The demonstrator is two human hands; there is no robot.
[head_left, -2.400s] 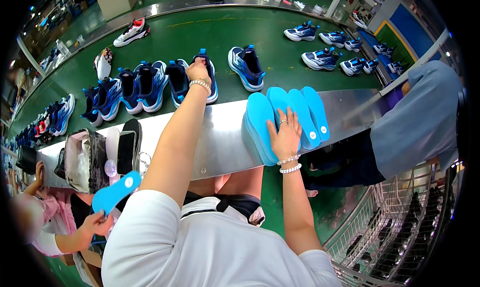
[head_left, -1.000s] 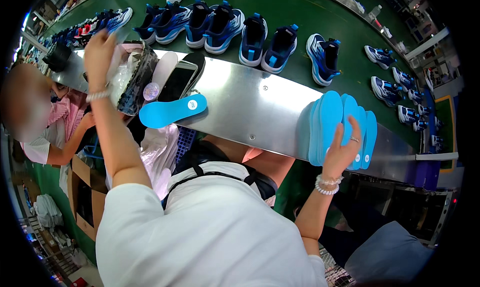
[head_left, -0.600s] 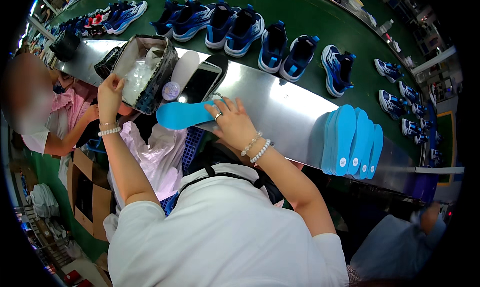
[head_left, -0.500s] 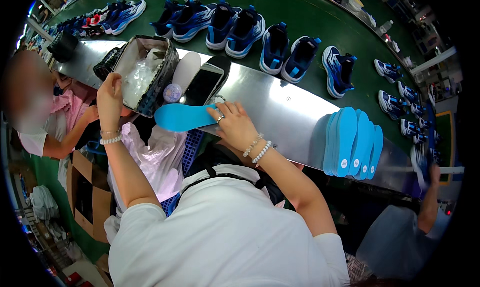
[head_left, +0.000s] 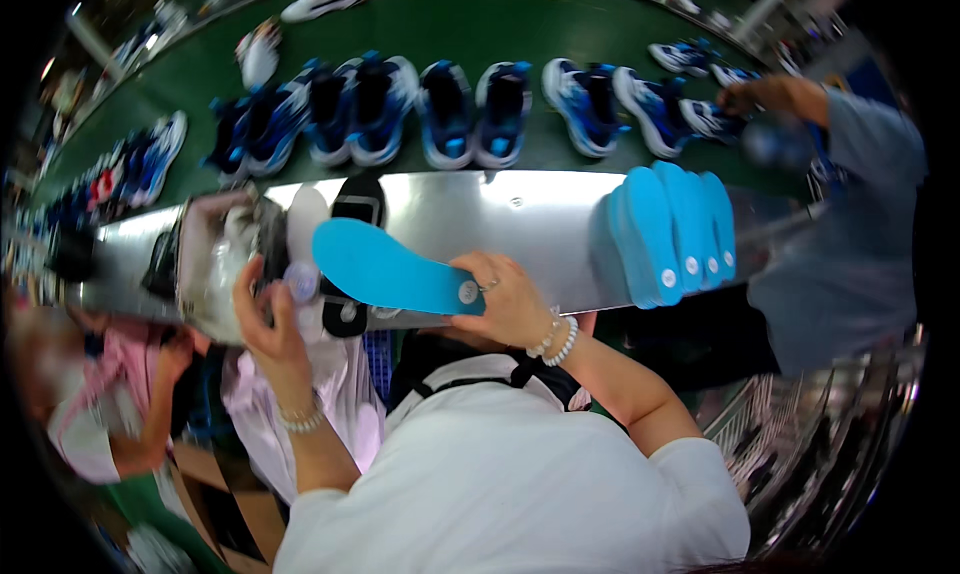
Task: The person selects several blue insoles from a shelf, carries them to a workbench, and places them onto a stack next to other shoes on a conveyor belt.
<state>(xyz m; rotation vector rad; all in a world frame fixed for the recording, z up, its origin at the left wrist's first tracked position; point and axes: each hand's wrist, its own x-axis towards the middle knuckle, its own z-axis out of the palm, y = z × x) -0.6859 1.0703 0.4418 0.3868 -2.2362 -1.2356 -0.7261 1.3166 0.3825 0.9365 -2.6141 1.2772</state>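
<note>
A blue insole (head_left: 385, 266) is gripped at its heel by my right hand (head_left: 512, 299), with the thumb beneath and the fingers on top. A small round pale sticker shows on the heel beside the fingers. The insole's toe end points left, over a dark phone-like object and a dark sole. My left hand (head_left: 272, 324) is raised with its fingers apart, nothing visible in them, by the near side of a box (head_left: 185, 264) containing clear plastic. Further right, several blue insoles (head_left: 650, 239) stand in overlapping stacks on the metal ledge (head_left: 470, 209), stickers at their near ends.
Beyond the ledge, pairs of dark blue sneakers (head_left: 446, 114) line a green conveyor belt (head_left: 420, 19). A co-worker in grey (head_left: 840, 244) reaches over the belt at right. Another person in pink (head_left: 125, 364) is at left. A pale sole (head_left: 305, 219) lies beside the box.
The view has turned. My left hand has come away from the box's rim and its fingers have spread. The insole, still in my right hand, has tilted so its heel sticker shows.
</note>
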